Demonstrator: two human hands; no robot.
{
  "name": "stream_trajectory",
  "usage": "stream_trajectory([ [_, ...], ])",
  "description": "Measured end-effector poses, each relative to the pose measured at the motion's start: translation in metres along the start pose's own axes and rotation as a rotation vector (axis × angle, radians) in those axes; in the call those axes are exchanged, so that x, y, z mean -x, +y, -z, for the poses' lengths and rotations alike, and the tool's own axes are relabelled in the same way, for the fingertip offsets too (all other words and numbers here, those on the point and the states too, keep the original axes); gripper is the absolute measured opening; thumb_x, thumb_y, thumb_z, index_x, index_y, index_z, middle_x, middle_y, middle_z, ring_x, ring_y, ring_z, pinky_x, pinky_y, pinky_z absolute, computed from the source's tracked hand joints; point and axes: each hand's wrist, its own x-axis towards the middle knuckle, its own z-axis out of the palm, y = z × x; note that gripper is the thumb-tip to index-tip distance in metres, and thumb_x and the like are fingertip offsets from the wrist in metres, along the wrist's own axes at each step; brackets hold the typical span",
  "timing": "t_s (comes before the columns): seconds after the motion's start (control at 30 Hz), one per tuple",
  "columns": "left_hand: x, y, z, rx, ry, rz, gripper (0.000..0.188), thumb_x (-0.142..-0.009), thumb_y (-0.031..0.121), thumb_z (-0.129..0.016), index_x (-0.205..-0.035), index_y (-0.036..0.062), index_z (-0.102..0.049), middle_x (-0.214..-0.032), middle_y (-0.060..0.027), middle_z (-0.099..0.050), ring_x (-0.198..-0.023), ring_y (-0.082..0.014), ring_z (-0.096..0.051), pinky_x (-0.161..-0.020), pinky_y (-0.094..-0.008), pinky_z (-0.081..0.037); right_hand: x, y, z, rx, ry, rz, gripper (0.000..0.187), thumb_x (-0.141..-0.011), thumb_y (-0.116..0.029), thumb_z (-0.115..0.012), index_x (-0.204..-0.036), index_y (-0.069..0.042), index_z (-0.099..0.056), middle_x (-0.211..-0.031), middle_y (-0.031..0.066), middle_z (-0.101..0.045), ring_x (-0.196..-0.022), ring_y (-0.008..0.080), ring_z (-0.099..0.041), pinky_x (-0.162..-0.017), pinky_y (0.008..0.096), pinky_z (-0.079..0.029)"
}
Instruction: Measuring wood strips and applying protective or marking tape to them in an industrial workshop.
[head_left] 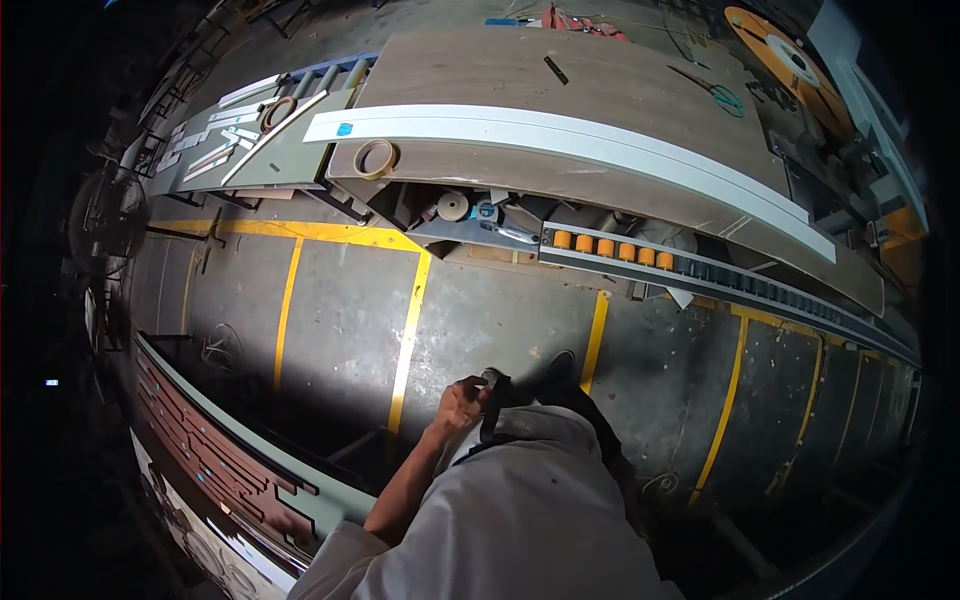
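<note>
My left hand [462, 402] is in front of my waist, its fingers curled closed. It is right beside a black strap [494, 412] that hangs at the front of my light shirt [540, 500]. What the fingers hold, if anything, is hidden. My right hand does not show; the right side of my body lies in dark shadow. Beyond the walkway stands a workbench [450, 75] with a long white panel strip [560, 140] along it. A roll of brown tape [375, 159] rests near the strip's left end.
Green-handled scissors [725, 98] and a short black piece [556, 70] lie on the bench. A roller rail [640, 255] runs along its front. Small white strips [215, 140] cover a side table at left. A rack with brown panels [220, 450] stands behind my left. Yellow lines [410, 330] mark the floor.
</note>
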Motion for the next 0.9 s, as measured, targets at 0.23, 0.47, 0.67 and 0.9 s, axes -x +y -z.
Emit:
stream_trajectory([
  [0.23,-0.032,-0.028,0.015,0.169,0.007,-0.046,0.034,-0.101,0.029,-0.056,-0.112,-0.0003,-0.069,-0.1,-0.0171,-0.075,-0.091,-0.0254,-0.072,-0.08,-0.0336,-0.053,-0.034,-0.078,0.021,0.165,-0.189,-0.191,0.035,-0.088,-0.037,-0.067,-0.093,-0.002,-0.067,-0.094,0.025,-0.07,-0.089,0.0412,-0.069,-0.072,0.0499,-0.053],
  [0.47,-0.054,-0.094,0.082,0.089,-0.177,0.086,0.037,-0.094,0.013,-0.069,-0.124,-0.0064,-0.062,-0.109,-0.016,-0.071,-0.099,-0.0211,-0.068,-0.081,-0.0335,-0.054,-0.037,-0.173,-0.049,0.117,-0.041,0.032,0.048,-0.088,-0.026,-0.067,-0.129,-0.002,-0.06,-0.119,0.0284,-0.064,-0.101,0.0445,-0.066,-0.086,0.0516,-0.054],
  [0.67,-0.061,-0.11,0.125,0.485,-0.19,-0.083,0.021,-0.095,0.019,-0.064,-0.106,0.0017,-0.071,-0.089,-0.0158,-0.075,-0.082,-0.0245,-0.073,-0.076,-0.0336,-0.056,-0.027,-0.203,-0.098,-0.098,-0.201,-0.286,0.063,-0.087,-0.026,-0.069,-0.142,-0.002,-0.051,-0.13,0.0332,-0.059,-0.114,0.0465,-0.06,-0.101,0.0486,-0.05],
  [0.9,-0.08,-0.064,0.133,-0.039,-0.103,-0.244,0.021,-0.096,0.018,-0.063,-0.109,0.0035,-0.07,-0.085,-0.0159,-0.075,-0.08,-0.0246,-0.073,-0.076,-0.0338,-0.056,-0.004,-0.185,-0.135,0.769,-0.12,-0.07,0.025,-0.089,-0.018,-0.061,-0.097,0.002,-0.075,-0.123,0.0231,-0.062,-0.117,0.036,-0.058,-0.105,0.0491,-0.045],
])
